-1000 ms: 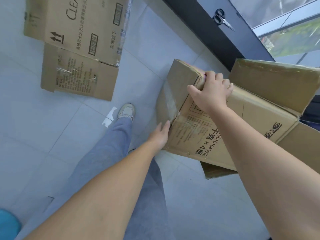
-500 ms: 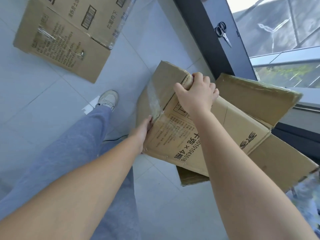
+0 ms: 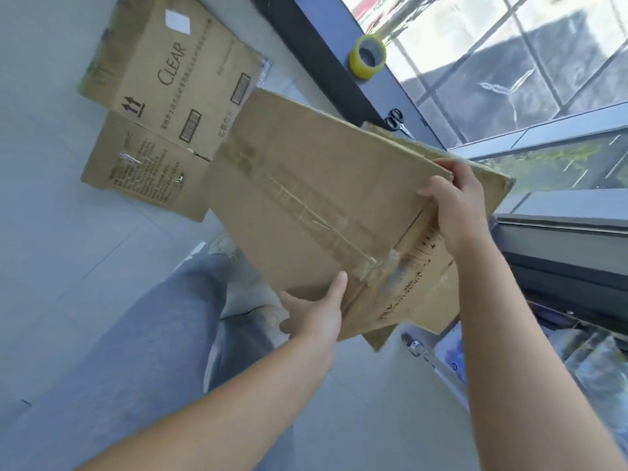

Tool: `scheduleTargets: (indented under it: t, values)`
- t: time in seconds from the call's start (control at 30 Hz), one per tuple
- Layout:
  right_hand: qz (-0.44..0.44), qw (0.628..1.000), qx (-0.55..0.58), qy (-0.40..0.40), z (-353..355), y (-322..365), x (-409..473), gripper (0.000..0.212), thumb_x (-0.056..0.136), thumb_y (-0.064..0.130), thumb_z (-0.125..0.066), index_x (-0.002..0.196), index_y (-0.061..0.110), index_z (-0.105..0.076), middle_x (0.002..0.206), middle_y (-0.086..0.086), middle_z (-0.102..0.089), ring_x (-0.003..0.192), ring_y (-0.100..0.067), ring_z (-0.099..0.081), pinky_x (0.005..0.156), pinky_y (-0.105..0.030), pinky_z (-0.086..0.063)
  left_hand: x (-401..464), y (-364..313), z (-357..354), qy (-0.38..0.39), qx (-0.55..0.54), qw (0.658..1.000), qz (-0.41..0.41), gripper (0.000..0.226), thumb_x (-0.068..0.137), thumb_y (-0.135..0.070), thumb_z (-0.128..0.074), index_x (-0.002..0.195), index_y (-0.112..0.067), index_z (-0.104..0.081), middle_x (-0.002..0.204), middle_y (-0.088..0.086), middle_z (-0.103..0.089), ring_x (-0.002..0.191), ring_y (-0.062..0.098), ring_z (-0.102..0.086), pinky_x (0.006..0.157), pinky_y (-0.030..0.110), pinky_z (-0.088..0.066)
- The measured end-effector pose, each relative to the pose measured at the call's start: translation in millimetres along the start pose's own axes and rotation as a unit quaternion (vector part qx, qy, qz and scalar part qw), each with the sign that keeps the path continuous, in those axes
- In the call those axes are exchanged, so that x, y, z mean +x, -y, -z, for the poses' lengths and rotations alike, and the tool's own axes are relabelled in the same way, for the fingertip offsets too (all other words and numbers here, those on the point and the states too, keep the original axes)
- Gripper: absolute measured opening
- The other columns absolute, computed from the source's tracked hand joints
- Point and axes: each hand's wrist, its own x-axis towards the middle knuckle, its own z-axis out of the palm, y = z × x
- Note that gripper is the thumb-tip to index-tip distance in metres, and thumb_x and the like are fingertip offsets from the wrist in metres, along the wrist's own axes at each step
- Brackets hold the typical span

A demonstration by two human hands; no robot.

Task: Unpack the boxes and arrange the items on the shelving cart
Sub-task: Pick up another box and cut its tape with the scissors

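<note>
Two bare hands hold a brown cardboard box [image 3: 316, 198] up off the floor, tilted so its taped bottom faces the camera. Right hand [image 3: 455, 209] grasps the box's upper right edge, fingers curled over it and thumb pressed on the near face. Left hand [image 3: 316, 314] cups the lower corner from beneath, thumb lying along the taped face; its fingers are hidden behind the cardboard. Printed text runs along the side panel by the right wrist.

Behind it, a flattened box [image 3: 163, 107] marked "CLEAR" lies on the pale tiled floor [image 3: 68, 266] at upper left. On the dark window ledge [image 3: 316, 62] sit a yellow tape roll [image 3: 368, 56] and, farther along, scissors [image 3: 396, 120], partly hidden by the held box. Grey trousers [image 3: 153, 334] and a light shoe [image 3: 222, 246] show below the box. Clear plastic packaging [image 3: 584, 362], blurred, lies at lower right.
</note>
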Motion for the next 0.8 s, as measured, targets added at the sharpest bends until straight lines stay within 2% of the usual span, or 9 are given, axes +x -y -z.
scheduleTargets:
  t: [0.07,0.17,0.23,0.3,0.4,0.43,0.53,0.73,0.8]
  values:
    - [-0.035,0.998,0.035,-0.034,20,-18,3,0.034,0.066,0.024,-0.047,0.097,0.031,-0.059,0.088,0.013,-0.056,0.080,-0.005,-0.050,0.069,-0.024,-0.039,-3,6,-14,0.034,0.082,0.995,-0.034,0.102,0.080,-0.052,-0.064,0.149,-0.029,0.007,0.153,0.008,-0.015,0.135,0.030,-0.030,0.104,0.043,-0.030]
    - [-0.103,0.994,-0.002,-0.044,33,-66,13,0.059,0.067,0.026,-0.047,0.126,0.024,-0.051,0.102,0.006,-0.055,0.084,-0.012,-0.051,0.072,-0.028,-0.043,18,20,-35,0.076,0.138,0.985,-0.075,0.092,0.090,-0.038,-0.057,0.148,-0.028,0.013,0.156,0.003,-0.012,0.136,0.026,-0.031,0.106,0.037,-0.029]
    - [-0.155,0.987,-0.033,-0.012,33,-106,21,0.062,0.080,0.022,-0.053,0.140,0.020,-0.038,0.124,0.003,-0.050,0.104,-0.015,-0.050,0.085,-0.030,-0.042,50,27,-46,0.108,0.162,0.978,-0.072,0.086,0.093,-0.032,-0.056,0.149,-0.029,0.009,0.157,-0.001,-0.014,0.138,0.024,-0.030,0.108,0.036,-0.028]
    - [-0.186,0.979,-0.071,0.037,27,-145,29,0.062,0.088,0.022,-0.054,0.145,0.018,-0.031,0.142,-0.002,-0.040,0.123,-0.020,-0.044,0.096,-0.034,-0.037,86,32,-59,0.144,0.182,0.971,-0.054,0.081,0.093,-0.032,-0.055,0.151,-0.026,0.002,0.157,-0.001,-0.015,0.137,0.024,-0.032,0.108,0.036,-0.033]
    - [-0.185,0.968,-0.139,0.096,11,-184,33,0.062,0.090,0.024,-0.051,0.147,0.019,-0.025,0.150,-0.003,-0.032,0.130,-0.022,-0.038,0.100,-0.034,-0.032,114,34,-83,0.175,0.223,0.957,-0.065,0.073,0.095,-0.035,-0.050,0.151,-0.023,-0.005,0.154,0.000,-0.022,0.111,0.019,-0.050,0.082,0.030,-0.044]
    - [-0.187,0.966,-0.139,0.110,5,-194,30,0.061,0.091,0.024,-0.050,0.147,0.019,-0.025,0.150,-0.003,-0.032,0.126,-0.021,-0.041,0.098,-0.033,-0.033,119,34,-91,0.169,0.245,0.952,-0.078,0.070,0.096,-0.035,-0.049,0.151,-0.022,-0.008,0.154,0.001,-0.023,0.112,0.020,-0.050,0.082,0.030,-0.043]
    - [-0.181,0.966,-0.124,0.139,-6,-218,18,0.060,0.090,0.024,-0.050,0.145,0.017,-0.028,0.149,-0.004,-0.033,0.129,-0.022,-0.041,0.101,-0.034,-0.037,127,27,-108,0.125,0.308,0.932,-0.144,0.064,0.095,-0.031,-0.049,0.150,-0.020,-0.017,0.152,0.006,-0.027,0.134,0.026,-0.035,0.104,0.033,-0.032]
    - [-0.131,0.965,-0.137,0.183,-8,-220,12,0.055,0.092,0.019,-0.045,0.145,0.016,-0.029,0.150,-0.002,-0.033,0.135,-0.021,-0.034,0.104,-0.030,-0.031,124,-6,-125,0.076,0.433,0.871,-0.221,0.060,0.095,-0.025,-0.046,0.149,-0.018,-0.020,0.150,0.007,-0.031,0.132,0.028,-0.037,0.107,0.038,-0.035]
    - [-0.115,0.963,-0.155,0.189,-9,-213,18,0.055,0.092,0.019,-0.044,0.145,0.016,-0.029,0.149,-0.002,-0.033,0.135,-0.020,-0.034,0.104,-0.030,-0.031,123,-23,-126,0.067,0.481,0.839,-0.244,0.059,0.095,-0.025,-0.046,0.149,-0.017,-0.022,0.151,0.009,-0.030,0.134,0.029,-0.035,0.108,0.038,-0.033]
